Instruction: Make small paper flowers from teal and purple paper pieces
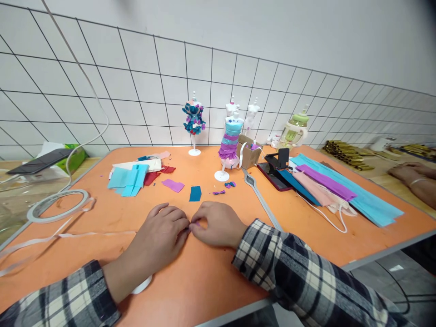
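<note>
Over the front middle of the orange table (190, 277), my left hand (160, 236) and my right hand (218, 223) meet at the fingertips. Both are pinched closed around a small purple piece (197, 223), mostly hidden by the fingers. Just beyond them lies a dark teal fabric rectangle (195, 194). A purple scrap (173, 185) is to its left, and a small purple bow (219, 192) and a teal-purple bow (230, 185) are to its right. Behind these stands a mini mannequin (231, 141) in a blue and purple dress.
Another dressed mannequin (194, 118), a cardboard box (250, 154) and a bottle (294, 129) stand at the back. Light blue fabric (129, 179) and a tape roll (57, 205) lie left; a phone (277, 176) and fabric strips (361, 195) right. Another person's hands (413, 175) rest far right.
</note>
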A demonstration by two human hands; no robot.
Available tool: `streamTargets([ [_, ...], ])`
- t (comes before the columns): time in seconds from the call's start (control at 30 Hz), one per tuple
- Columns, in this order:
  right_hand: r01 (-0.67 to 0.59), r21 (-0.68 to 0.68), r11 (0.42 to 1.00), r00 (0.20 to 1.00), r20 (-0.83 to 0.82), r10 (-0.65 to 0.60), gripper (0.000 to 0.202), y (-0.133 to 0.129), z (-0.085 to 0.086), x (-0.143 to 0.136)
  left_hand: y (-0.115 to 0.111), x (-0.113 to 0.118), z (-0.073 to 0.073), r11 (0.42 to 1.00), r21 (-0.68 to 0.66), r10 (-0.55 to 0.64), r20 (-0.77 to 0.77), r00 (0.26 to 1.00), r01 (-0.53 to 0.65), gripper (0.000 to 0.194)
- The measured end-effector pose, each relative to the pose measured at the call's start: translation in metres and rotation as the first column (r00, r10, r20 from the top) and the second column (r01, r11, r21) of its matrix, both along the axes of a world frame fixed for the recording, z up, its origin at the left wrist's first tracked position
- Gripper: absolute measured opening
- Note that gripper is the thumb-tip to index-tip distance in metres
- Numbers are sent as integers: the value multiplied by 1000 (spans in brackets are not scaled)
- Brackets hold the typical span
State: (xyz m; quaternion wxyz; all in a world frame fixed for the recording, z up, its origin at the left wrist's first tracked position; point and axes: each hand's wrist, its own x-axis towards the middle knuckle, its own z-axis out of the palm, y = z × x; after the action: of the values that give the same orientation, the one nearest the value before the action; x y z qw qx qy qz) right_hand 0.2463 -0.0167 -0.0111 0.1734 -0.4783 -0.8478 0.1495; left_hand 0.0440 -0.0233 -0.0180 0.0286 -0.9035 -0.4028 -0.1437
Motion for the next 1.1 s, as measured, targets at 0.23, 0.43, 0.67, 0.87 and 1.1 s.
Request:
streamTargets([
  [0.23, -34, 116, 993, 997, 73, 25, 32, 28, -6, 2, 1, -1, -3, 1000, 2, -28, 39, 999, 28, 23],
  [0.43, -197, 65, 978, 978, 84, 192, 32, 13, -7, -2, 2, -3, -5, 1000, 3, -27, 51, 998, 26, 26],
  [0.67, -192, -8, 981, 981, -17, 192, 28, 10, -4, 2, 3, -2, -7, 999, -44, -19, 69, 997, 22, 28],
  [0.87, -160, 35, 986, 977, -137, 163, 18, 10, -1, 5, 6, -5, -10, 997, -66, -24, 80, 997, 29, 26],
  [1.1, -149, 88, 985, 989, 29, 147, 19, 2, -10, 0, 2, -8, -5, 999, -1, -41, 75, 996, 42, 30],
])
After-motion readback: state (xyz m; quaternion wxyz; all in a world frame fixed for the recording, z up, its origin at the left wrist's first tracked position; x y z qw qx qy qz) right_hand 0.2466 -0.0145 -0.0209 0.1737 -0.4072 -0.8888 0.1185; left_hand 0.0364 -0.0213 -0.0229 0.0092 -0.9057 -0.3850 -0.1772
